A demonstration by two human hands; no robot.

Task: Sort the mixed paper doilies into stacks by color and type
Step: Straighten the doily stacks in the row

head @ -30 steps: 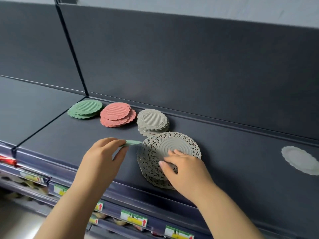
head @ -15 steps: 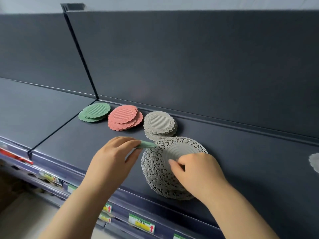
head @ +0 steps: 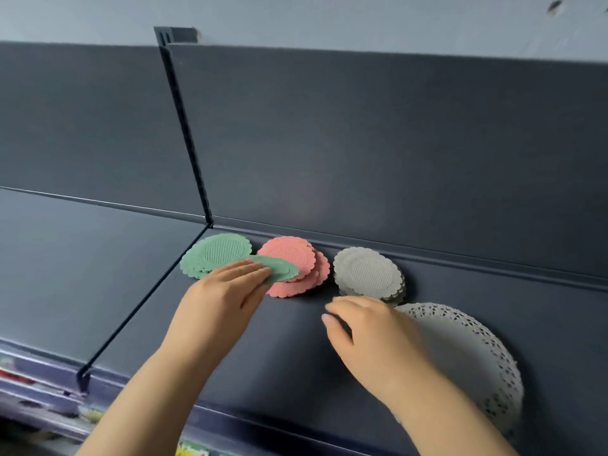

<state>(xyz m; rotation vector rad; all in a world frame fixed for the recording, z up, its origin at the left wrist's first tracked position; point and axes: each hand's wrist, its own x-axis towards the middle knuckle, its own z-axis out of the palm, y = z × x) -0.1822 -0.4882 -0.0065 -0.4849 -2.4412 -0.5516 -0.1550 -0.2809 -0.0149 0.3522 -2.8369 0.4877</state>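
- Dark shelf (head: 296, 340), same row at the back: green stack (head: 210, 255), pink stack (head: 292, 253), grey stack (head: 368, 271), and the big lace stack (head: 460, 350) nearer the front.
- Left hand (head: 220, 301) has moved from beside the lace stack to the back row. It pinches the green doily (head: 281, 268) by its edge, over the pink stack's left rim.
- Right hand (head: 371, 334) is off the lace stack now. It hovers just left of it, fingers loosely curled, holding nothing.

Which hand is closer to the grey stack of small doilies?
Right. The right hand is just in front of the grey stack. The left hand, holding a green doily, is farther left, past the pink stack.
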